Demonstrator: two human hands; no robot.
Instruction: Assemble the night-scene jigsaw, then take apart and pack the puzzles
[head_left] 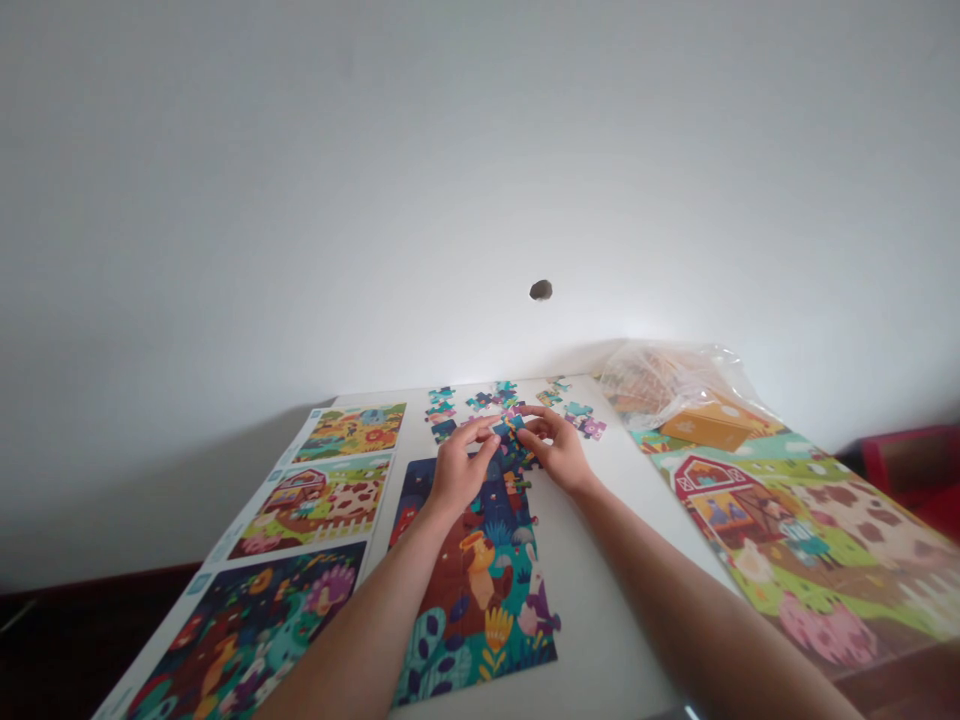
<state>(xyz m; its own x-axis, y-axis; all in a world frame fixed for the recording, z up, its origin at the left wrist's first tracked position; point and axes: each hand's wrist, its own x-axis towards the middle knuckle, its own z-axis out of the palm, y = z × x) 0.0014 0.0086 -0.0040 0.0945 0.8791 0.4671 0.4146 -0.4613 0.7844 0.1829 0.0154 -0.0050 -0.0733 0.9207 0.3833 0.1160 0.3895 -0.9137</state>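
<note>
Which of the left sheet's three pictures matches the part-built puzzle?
The bottom picture, nearest the camera: like the puzzle, it is dark blue and brown; the barn picture and top picture are brighter.

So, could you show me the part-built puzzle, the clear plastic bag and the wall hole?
Part-built puzzle [481, 575], head view: on its printed orange animal.
Clear plastic bag [664, 378], head view: on its crumpled middle.
Wall hole [541, 290], head view: on its dark centre.

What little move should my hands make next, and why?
Perhaps try the blue puzzle piece along the right edge of the joined puzzle: your left hand and right hand seem to pinch it already, and tabs stick out along that edge.
</note>
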